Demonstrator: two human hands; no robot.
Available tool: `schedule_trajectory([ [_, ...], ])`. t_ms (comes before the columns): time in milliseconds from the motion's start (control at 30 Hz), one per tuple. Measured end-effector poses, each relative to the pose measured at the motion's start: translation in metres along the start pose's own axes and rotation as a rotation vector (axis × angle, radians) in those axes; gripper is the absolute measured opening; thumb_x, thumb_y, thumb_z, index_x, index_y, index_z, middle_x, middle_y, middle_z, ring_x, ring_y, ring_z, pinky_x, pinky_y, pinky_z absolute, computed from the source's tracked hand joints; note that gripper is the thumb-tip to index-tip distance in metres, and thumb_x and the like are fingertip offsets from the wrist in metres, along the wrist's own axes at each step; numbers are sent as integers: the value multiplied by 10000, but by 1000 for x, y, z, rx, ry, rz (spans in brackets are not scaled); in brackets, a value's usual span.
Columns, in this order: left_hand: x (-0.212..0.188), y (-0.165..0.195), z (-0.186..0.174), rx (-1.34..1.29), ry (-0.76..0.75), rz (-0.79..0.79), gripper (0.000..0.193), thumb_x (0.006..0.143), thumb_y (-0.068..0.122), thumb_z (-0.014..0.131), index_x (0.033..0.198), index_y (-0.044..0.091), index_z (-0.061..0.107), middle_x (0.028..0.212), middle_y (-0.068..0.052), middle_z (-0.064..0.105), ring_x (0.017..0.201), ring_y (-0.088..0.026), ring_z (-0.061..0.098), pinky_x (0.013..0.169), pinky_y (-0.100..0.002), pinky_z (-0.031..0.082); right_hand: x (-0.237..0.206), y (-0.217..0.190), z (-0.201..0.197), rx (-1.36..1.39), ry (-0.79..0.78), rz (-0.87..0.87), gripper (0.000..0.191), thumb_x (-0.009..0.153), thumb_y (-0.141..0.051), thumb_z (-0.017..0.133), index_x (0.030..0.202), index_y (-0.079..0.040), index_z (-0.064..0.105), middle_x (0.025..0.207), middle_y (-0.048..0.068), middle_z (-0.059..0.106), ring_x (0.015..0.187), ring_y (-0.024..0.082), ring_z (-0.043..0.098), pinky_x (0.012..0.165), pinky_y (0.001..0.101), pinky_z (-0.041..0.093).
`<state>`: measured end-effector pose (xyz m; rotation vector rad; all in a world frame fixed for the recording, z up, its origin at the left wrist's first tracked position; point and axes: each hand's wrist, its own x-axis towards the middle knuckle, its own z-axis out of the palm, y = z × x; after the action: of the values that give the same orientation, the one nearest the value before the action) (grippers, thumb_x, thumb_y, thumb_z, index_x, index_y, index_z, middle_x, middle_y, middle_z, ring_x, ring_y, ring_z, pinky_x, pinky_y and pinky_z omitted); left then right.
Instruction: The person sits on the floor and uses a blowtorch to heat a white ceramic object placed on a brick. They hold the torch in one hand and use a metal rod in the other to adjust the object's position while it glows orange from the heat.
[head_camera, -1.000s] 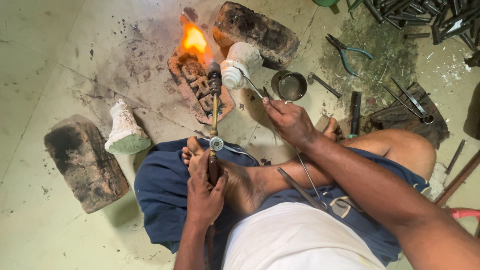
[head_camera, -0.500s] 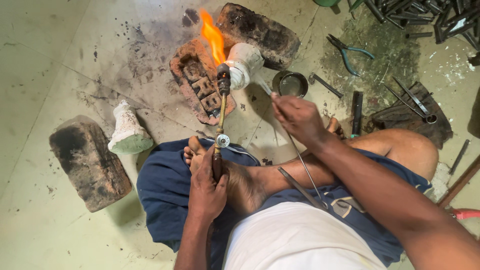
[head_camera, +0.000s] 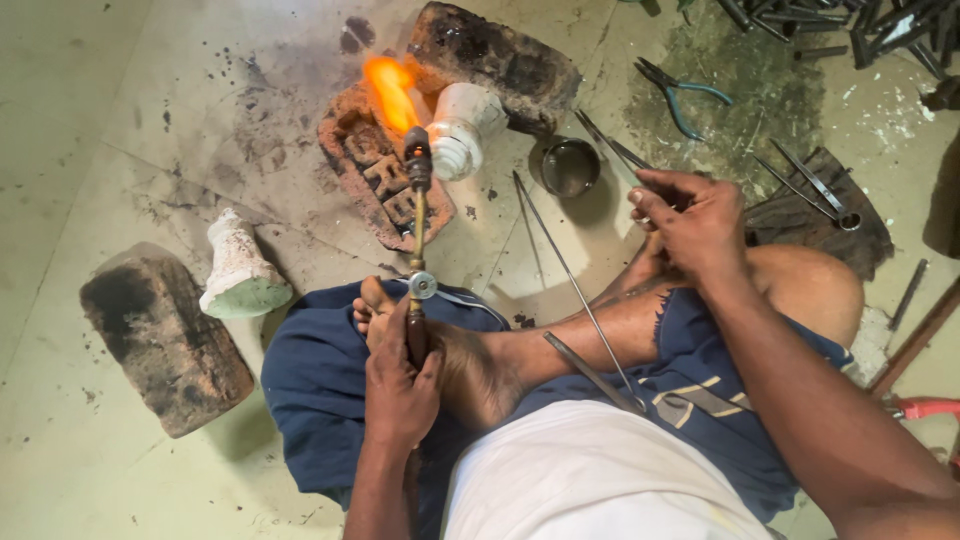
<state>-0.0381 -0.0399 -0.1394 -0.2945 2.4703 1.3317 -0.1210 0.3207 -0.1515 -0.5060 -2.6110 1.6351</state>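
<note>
Flame (head_camera: 388, 92) now licks the scorched brick (head_camera: 380, 170) ahead of the left hand (head_camera: 400, 385), which stays clenched round the torch (head_camera: 417, 250). Right hand (head_camera: 695, 220) has pulled back toward the knee (away from the white bulb-like piece (head_camera: 462, 130)), fingers pinched on tweezers (head_camera: 610, 150) beside the small metal cup (head_camera: 568, 166).

Torch (head_camera: 417, 240) handle hidden inside left hand (head_camera: 398, 385); metal rods (head_camera: 850, 25) beyond the pliers (head_camera: 680, 90) cut off by top edge.
</note>
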Motion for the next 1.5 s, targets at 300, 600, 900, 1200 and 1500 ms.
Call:
schedule_trajectory([
  [300,-3,-12,6,-65,106,182,657,848,48,717,1460,103,483,1197,-163,656,1082,-313,687,956,-390,522,17,7,-9,-697,-18,-514,188,867,-191,776,1023,-92,811,908,123,741,777,319,707,721,435,576],
  [600,-3,-14,6,-75,99,172,655,845,35,709,1456,85,478,1215,-171,673,1107,-308,695,971,-385,519,39,10,19,-780,-134,-466,214,859,-179,780,1042,-74,817,875,151,740,754,327,709,727,454,581],
  [900,-1,-15,4,-37,86,189,687,818,4,710,1458,70,469,1263,-195,637,1131,-332,672,977,-403,508,37,-2,-15,-683,-109,-284,230,851,-190,770,1037,-60,806,924,170,755,781,319,730,759,448,585],
  [1200,-1,-14,3,-23,83,179,668,835,29,721,1451,76,468,1205,-178,645,1057,-303,688,923,-391,531,50,10,12,-910,-111,-369,169,863,-191,734,971,-102,827,868,143,725,777,346,701,744,477,574],
  [1500,0,-21,5,-71,62,134,660,847,37,709,1463,97,481,1089,-148,712,989,-277,726,909,-376,551,57,1,4,-632,-170,-59,242,846,-180,799,1079,-116,801,999,125,777,815,265,751,792,405,607],
])
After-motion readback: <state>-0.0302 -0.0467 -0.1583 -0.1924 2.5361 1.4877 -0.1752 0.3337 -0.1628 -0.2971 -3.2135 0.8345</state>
